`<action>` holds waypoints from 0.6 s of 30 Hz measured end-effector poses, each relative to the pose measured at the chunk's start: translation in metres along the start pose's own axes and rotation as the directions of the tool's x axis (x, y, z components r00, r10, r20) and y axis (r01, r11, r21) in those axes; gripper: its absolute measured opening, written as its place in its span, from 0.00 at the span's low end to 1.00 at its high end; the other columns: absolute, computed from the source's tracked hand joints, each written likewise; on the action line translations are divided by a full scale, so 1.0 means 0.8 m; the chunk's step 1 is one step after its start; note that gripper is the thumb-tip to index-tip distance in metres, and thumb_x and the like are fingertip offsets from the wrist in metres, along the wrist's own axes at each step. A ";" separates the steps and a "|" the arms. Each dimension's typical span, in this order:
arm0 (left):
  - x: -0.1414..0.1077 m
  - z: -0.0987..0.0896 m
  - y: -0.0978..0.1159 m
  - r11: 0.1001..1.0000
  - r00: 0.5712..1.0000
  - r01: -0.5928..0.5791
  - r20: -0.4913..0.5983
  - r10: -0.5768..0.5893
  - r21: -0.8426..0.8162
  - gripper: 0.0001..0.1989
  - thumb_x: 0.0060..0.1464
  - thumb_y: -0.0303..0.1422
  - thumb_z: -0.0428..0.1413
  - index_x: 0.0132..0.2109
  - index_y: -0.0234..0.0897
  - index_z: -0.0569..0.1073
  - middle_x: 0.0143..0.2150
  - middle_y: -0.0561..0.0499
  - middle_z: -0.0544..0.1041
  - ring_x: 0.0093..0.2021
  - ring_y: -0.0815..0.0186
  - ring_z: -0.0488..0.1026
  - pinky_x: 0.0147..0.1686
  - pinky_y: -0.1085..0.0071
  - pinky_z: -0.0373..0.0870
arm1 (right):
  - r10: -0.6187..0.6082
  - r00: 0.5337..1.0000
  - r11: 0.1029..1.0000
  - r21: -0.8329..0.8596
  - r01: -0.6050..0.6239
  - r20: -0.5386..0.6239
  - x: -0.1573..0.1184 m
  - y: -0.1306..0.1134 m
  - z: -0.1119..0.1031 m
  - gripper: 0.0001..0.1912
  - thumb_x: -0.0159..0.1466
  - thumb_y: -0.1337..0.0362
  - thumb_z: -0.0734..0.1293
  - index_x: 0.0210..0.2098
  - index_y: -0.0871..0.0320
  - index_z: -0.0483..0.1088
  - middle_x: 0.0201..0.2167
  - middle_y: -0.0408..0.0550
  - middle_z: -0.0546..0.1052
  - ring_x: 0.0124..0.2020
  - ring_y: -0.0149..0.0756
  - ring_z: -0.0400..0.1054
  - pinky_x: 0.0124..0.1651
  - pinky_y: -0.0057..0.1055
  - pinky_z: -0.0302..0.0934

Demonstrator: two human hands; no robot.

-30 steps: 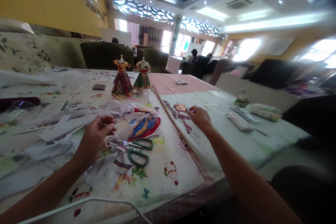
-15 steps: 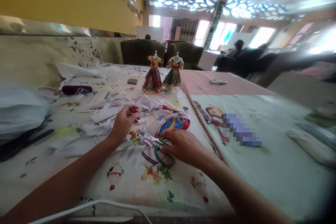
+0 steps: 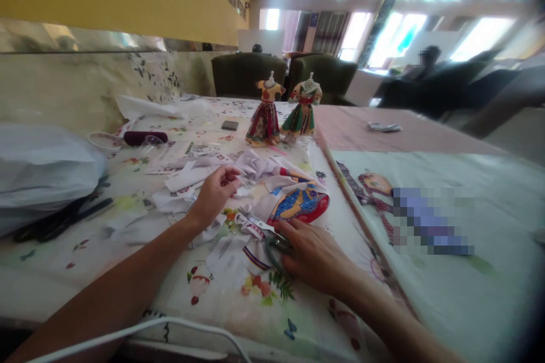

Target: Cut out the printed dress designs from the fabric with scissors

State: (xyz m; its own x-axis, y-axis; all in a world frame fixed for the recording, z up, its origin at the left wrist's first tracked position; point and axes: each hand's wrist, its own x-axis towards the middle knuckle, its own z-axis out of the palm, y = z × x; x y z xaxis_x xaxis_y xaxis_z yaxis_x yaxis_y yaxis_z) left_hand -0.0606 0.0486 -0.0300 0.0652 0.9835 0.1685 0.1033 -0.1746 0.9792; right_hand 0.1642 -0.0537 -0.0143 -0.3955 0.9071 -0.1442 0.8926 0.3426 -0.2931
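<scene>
My left hand (image 3: 218,193) is closed in a pinch above the white scraps (image 3: 181,201); whatever lies between its fingertips is too small to make out. To its right, my right hand (image 3: 313,252) has its fingers around the green handles of a pair of scissors (image 3: 276,247), whose metal blades point left toward the scraps. Just beyond the right hand lies a white cloth printed in blue, yellow and red (image 3: 300,198). A white piece with a dark striped band (image 3: 255,259) lies under and beside the scissors.
Two small dress forms in a yellow-and-red dress (image 3: 264,116) and a green dress (image 3: 303,113) stand farther back. At left are a white bag (image 3: 46,164), a black object (image 3: 55,224) and a dark red case (image 3: 145,138). A white cable (image 3: 170,320) crosses the front edge.
The view has turned, so everything sits farther right. My right hand has closed more around the scissors, and their handles show less spread. My left hand keeps its pinch.
</scene>
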 end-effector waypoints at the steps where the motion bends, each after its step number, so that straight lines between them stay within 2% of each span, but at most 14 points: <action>1: 0.001 -0.001 -0.001 1.000 1.000 0.000 0.004 0.000 0.005 0.13 0.50 0.35 0.61 0.42 0.36 0.73 0.35 0.53 0.72 0.33 0.68 0.68 0.33 0.72 0.67 | -0.001 1.000 0.999 0.039 0.001 -0.004 0.000 0.002 -0.002 0.23 0.57 0.69 0.67 0.53 0.57 0.71 0.41 0.53 0.77 0.40 0.45 0.71 0.38 0.33 0.55; 7: 0.004 -0.003 -0.006 0.993 0.997 0.044 0.051 -0.049 0.105 0.16 0.51 0.39 0.61 0.45 0.37 0.74 0.37 0.51 0.72 0.33 0.67 0.69 0.31 0.71 0.67 | 0.026 0.988 0.968 0.249 0.012 -0.149 0.007 0.031 -0.016 0.09 0.57 0.69 0.66 0.38 0.55 0.67 0.27 0.40 0.71 0.27 0.33 0.62 0.30 0.28 0.49; 12: 0.004 -0.003 -0.007 0.969 0.982 0.108 0.126 -0.138 0.222 0.21 0.52 0.45 0.59 0.48 0.37 0.75 0.41 0.48 0.75 0.32 0.65 0.71 0.30 0.70 0.65 | 0.084 0.963 0.882 0.468 0.048 -0.256 0.015 0.051 -0.011 0.08 0.58 0.65 0.68 0.37 0.53 0.65 0.25 0.37 0.67 0.25 0.32 0.60 0.29 0.29 0.51; 15: 0.003 -0.004 -0.008 0.925 0.952 0.041 0.266 -0.151 0.378 0.22 0.47 0.46 0.63 0.46 0.37 0.77 0.40 0.47 0.76 0.34 0.61 0.72 0.32 0.68 0.66 | 0.134 0.951 0.708 0.698 0.106 -0.280 0.019 0.053 -0.008 0.10 0.58 0.63 0.70 0.38 0.53 0.67 0.29 0.41 0.72 0.28 0.34 0.65 0.29 0.29 0.56; 18: -0.002 -0.003 -0.009 0.840 0.900 -0.078 0.400 -0.173 0.537 0.15 0.44 0.42 0.65 0.37 0.38 0.77 0.34 0.50 0.76 0.33 0.60 0.71 0.33 0.68 0.63 | 0.206 0.955 0.425 0.899 0.109 -0.213 0.023 0.054 -0.007 0.17 0.55 0.59 0.74 0.42 0.53 0.69 0.34 0.46 0.77 0.31 0.38 0.71 0.29 0.30 0.59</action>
State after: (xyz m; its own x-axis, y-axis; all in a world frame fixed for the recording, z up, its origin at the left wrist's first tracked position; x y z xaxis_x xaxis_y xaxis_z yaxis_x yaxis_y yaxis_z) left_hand -0.0641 0.0487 -0.0368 0.4382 0.8967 -0.0626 0.6148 -0.2482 0.7486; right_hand 0.1965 -0.0208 -0.0246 -0.1474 0.9891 0.0034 0.1418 0.0245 -0.9896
